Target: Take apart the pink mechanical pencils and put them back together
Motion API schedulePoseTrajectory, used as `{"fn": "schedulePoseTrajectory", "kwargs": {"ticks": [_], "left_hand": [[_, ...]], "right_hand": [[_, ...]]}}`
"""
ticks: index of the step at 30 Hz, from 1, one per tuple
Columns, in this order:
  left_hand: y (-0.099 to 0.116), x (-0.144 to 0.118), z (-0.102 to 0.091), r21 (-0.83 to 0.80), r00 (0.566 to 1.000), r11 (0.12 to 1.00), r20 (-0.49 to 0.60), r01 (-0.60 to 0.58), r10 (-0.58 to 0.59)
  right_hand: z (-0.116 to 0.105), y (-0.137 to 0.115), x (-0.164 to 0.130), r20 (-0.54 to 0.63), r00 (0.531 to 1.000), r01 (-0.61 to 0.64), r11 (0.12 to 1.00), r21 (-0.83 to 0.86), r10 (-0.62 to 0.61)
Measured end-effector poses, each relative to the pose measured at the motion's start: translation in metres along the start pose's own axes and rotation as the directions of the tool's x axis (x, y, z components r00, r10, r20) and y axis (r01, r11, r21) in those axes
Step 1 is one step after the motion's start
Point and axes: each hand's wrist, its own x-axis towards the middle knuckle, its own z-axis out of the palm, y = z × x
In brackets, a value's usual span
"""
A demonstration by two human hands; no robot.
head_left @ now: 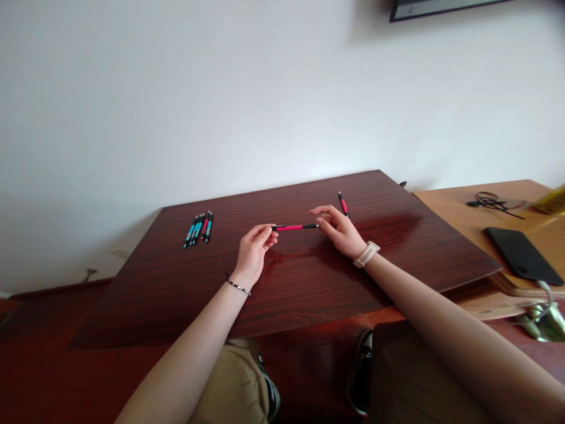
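A pink pen with black ends hangs level just above a dark wooden table, its long axis running left to right between the hands. The left hand pinches its left end with the fingertips, and the right hand pinches the right end, neither nearer than the other. A row of pens lies well to the left, and a single pink pen lies just beyond the right hand.

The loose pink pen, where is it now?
In the head view, the loose pink pen lies on the dark table, right of centre, just beyond the right hand.
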Motion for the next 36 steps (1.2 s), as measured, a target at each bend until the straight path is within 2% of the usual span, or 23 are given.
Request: {"fn": "schedulePoseTrajectory", "kwargs": {"ticks": [13,31,36], "left_hand": [[-0.0030,0.0011,-0.0022,0.030,0.999,0.999,0.029,-0.018,0.017],[-0.0009,-0.0022,0.0002,0.180,0.994,0.979,0.078,-0.096,0.083],[0.0006,-0.0035,0.0022,0.153,0.997,0.987,0.070,-0.054,0.043]], "right_hand": [[-0.0018,0.0010,0.0005,0.031,0.999,-0.025,1.000,0.015,0.025],[-0.0055,0.0063,0.0021,-0.016,0.994,-0.105,0.993,0.063,0.106],[-0.0024,0.0045,0.0031,-0.040,0.988,-0.138,0.971,0.194,0.149]]}}
